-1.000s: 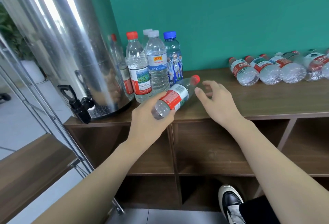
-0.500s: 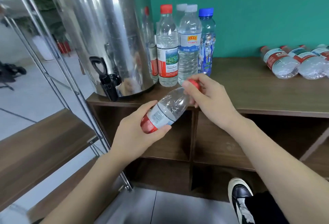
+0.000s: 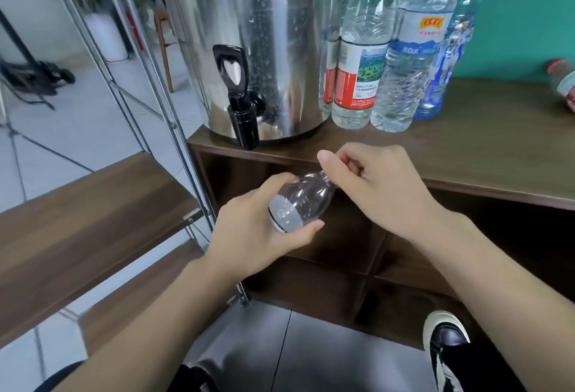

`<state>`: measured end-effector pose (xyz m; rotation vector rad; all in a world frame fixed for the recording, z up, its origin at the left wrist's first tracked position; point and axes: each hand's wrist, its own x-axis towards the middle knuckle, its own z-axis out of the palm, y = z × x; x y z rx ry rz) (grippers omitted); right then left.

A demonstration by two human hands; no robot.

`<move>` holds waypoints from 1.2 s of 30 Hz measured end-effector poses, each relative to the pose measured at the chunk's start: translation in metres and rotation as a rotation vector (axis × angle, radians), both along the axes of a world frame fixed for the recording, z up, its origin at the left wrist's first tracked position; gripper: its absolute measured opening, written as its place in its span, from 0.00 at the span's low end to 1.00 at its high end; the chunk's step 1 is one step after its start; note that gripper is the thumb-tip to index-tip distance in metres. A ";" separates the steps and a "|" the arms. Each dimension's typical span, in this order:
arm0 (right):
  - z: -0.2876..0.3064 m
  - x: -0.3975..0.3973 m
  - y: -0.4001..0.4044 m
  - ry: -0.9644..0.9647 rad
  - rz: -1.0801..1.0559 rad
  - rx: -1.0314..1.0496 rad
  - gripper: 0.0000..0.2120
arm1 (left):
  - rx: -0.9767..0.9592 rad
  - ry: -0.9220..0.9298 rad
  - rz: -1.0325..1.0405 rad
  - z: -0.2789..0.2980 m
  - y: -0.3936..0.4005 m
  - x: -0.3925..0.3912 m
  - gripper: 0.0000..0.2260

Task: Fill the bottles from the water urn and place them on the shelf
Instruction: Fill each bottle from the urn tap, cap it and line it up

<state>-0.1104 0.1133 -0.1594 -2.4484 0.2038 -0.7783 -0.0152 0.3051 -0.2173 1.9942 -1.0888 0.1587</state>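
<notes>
Wooden counter (image 3: 466, 155) behind, left grip (image 3: 258, 233) clasping bottle (image 3: 298, 201), right grip (image 3: 373, 183) pinching its neck

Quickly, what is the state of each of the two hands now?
Left hand: closed around the body of the clear bottle.
Right hand: fingers curled around the bottle's cap end; the cap itself is hidden.

A: The bottle (image 3: 300, 203) has come down below the cabinet top's (image 3: 485, 155) front edge; a second ago the left hand (image 3: 258, 236) held it above that surface.

B: The right hand (image 3: 373, 183), open beside the cap then, now curls over the neck, hiding the cap, nearer the urn's tap (image 3: 241, 96).
</notes>
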 end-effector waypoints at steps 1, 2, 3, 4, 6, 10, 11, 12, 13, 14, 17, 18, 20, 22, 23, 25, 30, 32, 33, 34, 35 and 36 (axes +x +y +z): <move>-0.001 0.001 0.002 -0.012 0.026 0.010 0.21 | -0.013 0.059 -0.033 0.000 0.003 0.003 0.29; -0.001 0.001 0.003 -0.017 0.054 0.019 0.20 | -0.021 0.136 -0.077 0.001 0.006 0.007 0.29; -0.001 0.001 0.005 -0.017 0.083 0.026 0.19 | -0.017 0.220 -0.128 0.003 0.009 0.011 0.28; -0.001 0.001 0.005 -0.012 0.113 0.020 0.18 | -0.001 0.301 -0.184 0.005 0.011 0.015 0.26; -0.002 -0.001 0.007 -0.006 0.175 -0.019 0.16 | 0.048 0.413 -0.279 0.010 0.016 0.019 0.23; -0.007 -0.001 0.010 0.005 0.147 -0.020 0.16 | 0.027 0.222 -0.150 0.005 0.018 0.015 0.25; -0.008 0.000 0.011 0.009 0.105 0.005 0.18 | 0.044 0.080 -0.070 0.002 0.018 0.013 0.27; -0.008 0.001 0.012 0.018 0.068 0.032 0.20 | 0.073 -0.064 0.011 0.001 0.018 0.009 0.28; -0.008 0.001 0.013 0.024 0.044 0.051 0.21 | 0.094 -0.168 0.072 0.001 0.017 0.006 0.28; -0.007 0.000 0.013 0.029 0.037 0.061 0.21 | 0.096 -0.208 0.099 0.003 0.017 0.004 0.29; -0.001 -0.005 0.013 0.026 0.085 0.062 0.20 | 0.052 -0.074 0.015 0.006 0.018 0.006 0.28; 0.000 -0.007 0.012 0.031 0.120 0.052 0.19 | 0.041 0.028 -0.042 0.007 0.019 0.007 0.27; 0.001 -0.009 0.010 0.062 0.195 -0.004 0.17 | 0.045 0.225 -0.157 0.011 0.021 0.010 0.25; 0.001 -0.011 0.009 0.097 0.252 -0.063 0.16 | 0.067 0.356 -0.260 0.015 0.023 0.012 0.21; 0.002 -0.013 0.009 0.109 0.272 -0.083 0.16 | 0.070 0.420 -0.303 0.018 0.025 0.012 0.19; 0.003 -0.015 0.008 0.130 0.296 -0.112 0.15 | 0.057 0.539 -0.364 0.022 0.027 0.013 0.15; 0.007 -0.018 0.003 0.134 0.391 -0.154 0.14 | 0.067 0.581 -0.376 0.020 0.033 0.017 0.12; 0.009 -0.019 0.000 0.103 0.422 -0.133 0.13 | 0.070 0.589 -0.369 0.018 0.034 0.017 0.13; 0.009 -0.019 -0.001 0.086 0.430 -0.113 0.14 | 0.071 0.592 -0.362 0.017 0.034 0.016 0.13; 0.010 -0.019 -0.001 0.068 0.436 -0.089 0.14 | 0.069 0.603 -0.352 0.017 0.033 0.016 0.14; 0.010 -0.019 -0.001 0.053 0.441 -0.063 0.14 | 0.067 0.623 -0.346 0.016 0.032 0.015 0.16; 0.011 -0.019 0.000 0.044 0.448 -0.039 0.14 | 0.066 0.650 -0.345 0.016 0.031 0.015 0.18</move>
